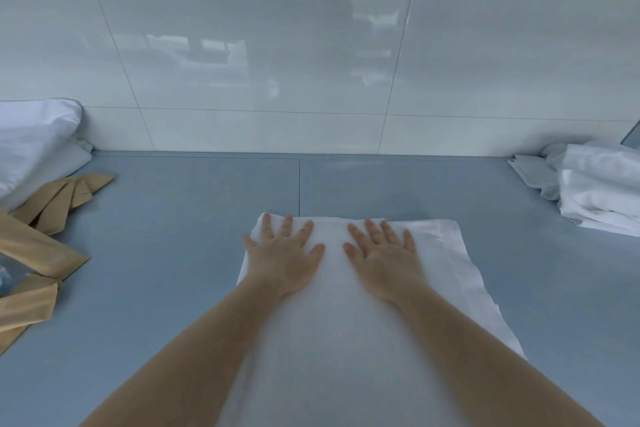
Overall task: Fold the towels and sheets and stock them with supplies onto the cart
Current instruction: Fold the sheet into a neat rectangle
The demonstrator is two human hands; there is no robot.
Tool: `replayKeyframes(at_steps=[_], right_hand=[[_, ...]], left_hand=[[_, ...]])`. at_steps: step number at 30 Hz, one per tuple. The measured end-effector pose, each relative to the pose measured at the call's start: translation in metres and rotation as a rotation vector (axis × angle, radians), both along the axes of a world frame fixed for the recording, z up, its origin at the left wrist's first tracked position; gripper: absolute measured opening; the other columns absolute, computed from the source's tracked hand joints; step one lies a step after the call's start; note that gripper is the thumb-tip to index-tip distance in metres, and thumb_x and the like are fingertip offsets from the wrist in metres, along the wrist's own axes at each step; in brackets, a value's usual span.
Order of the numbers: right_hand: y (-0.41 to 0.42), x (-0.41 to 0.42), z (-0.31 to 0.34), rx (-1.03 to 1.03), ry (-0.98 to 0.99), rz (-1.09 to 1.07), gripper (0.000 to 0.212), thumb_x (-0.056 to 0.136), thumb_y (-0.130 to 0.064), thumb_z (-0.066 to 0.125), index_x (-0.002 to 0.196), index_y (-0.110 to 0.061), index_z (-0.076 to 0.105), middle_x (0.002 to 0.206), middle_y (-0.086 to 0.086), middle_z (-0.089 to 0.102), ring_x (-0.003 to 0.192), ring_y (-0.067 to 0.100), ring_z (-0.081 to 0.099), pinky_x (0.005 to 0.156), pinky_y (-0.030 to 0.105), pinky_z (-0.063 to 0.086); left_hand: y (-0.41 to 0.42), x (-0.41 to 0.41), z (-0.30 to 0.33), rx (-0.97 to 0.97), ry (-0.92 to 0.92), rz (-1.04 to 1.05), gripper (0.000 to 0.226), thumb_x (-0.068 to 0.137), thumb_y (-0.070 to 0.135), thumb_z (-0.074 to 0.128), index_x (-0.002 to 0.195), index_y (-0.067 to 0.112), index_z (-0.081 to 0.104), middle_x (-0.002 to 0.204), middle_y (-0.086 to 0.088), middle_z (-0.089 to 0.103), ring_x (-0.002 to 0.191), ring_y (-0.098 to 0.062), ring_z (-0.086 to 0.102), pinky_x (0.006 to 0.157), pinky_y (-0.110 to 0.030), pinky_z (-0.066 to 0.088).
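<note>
both hands flat on a white towel on the blue table

head view: left hand [284, 253] and right hand [384, 253] lie palm-down side by side at the far end of the towel [332, 340], fingers straight and spread, gripping nothing; both forearms reach out over the cloth. the towel lies lengthwise mid-table [156, 288], near the person.

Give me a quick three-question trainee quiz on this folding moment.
1. True or false: both hands lie flat on the white towel.
2. Which lies at the table's left edge? A) brown paper packets B) a red bucket C) a spray bottle
3. Fill in: the loose white linen pile sits at the far ____ of the table.

Key:
1. True: left hand and right hand press it, fingers straight.
2. A, the brown paper packets.
3. Right: linen pile.
</note>
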State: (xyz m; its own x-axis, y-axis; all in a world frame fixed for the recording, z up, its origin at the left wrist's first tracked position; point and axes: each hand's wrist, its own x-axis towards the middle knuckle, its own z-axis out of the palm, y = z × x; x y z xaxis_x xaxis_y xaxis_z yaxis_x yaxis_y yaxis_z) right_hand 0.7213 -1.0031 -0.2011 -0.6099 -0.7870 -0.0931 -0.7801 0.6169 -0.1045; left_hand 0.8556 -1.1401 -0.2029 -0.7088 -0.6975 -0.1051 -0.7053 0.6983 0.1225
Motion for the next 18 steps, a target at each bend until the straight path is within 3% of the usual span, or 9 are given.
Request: replayKeyframes(at_steps=[5,10,12,15,18], right_hand=[[0.046,-0.044,0.005,0.041,-0.087,-0.256,0.065,0.092,-0.068,0.01,0.151,-0.042,0.0,0.162,-0.004,-0.006,0.148,0.017,-0.008,0.119,0.047,-0.004],[0.06,-0.028,0.015,0.046,-0.052,-0.36,0.056,0.1,-0.05,0.008,0.153,-0.033,0.001,0.162,-0.001,-0.004,0.148,0.021,-0.007,0.116,0.057,-0.007],[0.066,0.0,0.021,0.064,-0.005,-0.291,0.055,0.1,-0.049,0.009,0.153,-0.034,0.0,0.162,-0.002,-0.005,0.148,0.021,-0.01,0.115,0.058,-0.009],[0.088,0.06,0.017,0.051,-0.034,-0.153,0.057,0.094,-0.062,0.008,0.148,-0.049,-0.005,0.161,-0.006,-0.012,0.147,0.021,-0.015,0.112,0.058,-0.013],[0.118,0.11,0.014,0.088,-0.054,-0.111,0.068,0.079,-0.073,-0.004,0.143,-0.054,-0.014,0.16,-0.005,-0.018,0.145,0.022,-0.022,0.11,0.058,-0.017]], left_hand=[[-0.014,-0.002,0.003,0.09,-0.013,0.086,0.083,0.076,0.086,0.013,0.149,0.048,0.005,0.162,-0.005,-0.006,0.148,-0.025,-0.012,0.111,-0.062,0.006],[0.007,0.011,0.011,-0.113,0.048,0.035,0.062,0.095,0.06,0.017,0.15,0.032,0.024,0.158,-0.016,0.018,0.148,-0.029,0.007,0.115,-0.059,0.006],[0.029,0.028,0.014,-0.071,0.025,0.0,0.061,0.096,0.057,0.019,0.152,0.033,0.015,0.16,-0.014,0.009,0.148,-0.031,0.003,0.115,-0.057,0.006],[0.066,0.067,0.015,0.004,-0.025,-0.084,0.069,0.091,0.065,0.017,0.152,0.038,-0.003,0.161,-0.009,-0.009,0.147,-0.032,-0.011,0.116,-0.051,-0.008],[0.1,0.108,0.019,0.019,-0.073,-0.11,0.077,0.085,0.072,0.016,0.151,0.039,-0.007,0.161,-0.009,-0.013,0.147,-0.029,-0.014,0.114,-0.051,-0.013]])
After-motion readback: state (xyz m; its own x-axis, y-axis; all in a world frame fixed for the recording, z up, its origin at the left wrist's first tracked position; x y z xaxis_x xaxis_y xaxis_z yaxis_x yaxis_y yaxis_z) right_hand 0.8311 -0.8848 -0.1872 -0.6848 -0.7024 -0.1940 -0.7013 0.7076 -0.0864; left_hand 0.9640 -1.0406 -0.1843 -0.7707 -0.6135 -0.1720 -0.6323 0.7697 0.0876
